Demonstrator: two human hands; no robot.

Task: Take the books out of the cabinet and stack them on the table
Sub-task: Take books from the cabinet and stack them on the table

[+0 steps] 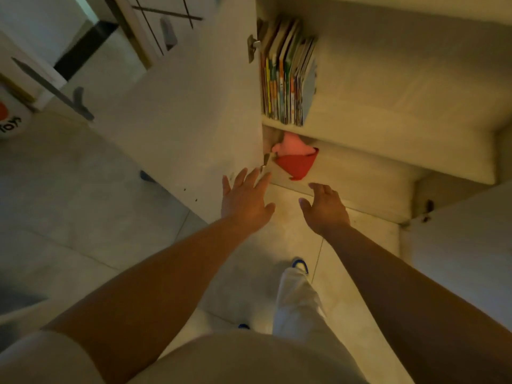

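Note:
A row of thin, colourful books [286,76] stands upright at the left end of a shelf in the open white cabinet [388,112]. Both arms reach forward below that shelf. My left hand [245,199] is spread flat, fingers apart, in front of the cabinet's left door edge. My right hand [324,207] is beside it, fingers slightly curled, holding nothing. Both hands hang well below the books and touch none of them. No table is in view.
The open left cabinet door [194,112] stands close to my left hand. A red and pink object [295,159] lies on the lower shelf. The right door [457,245] hangs open too. My leg and shoe [300,266] are on the tiled floor.

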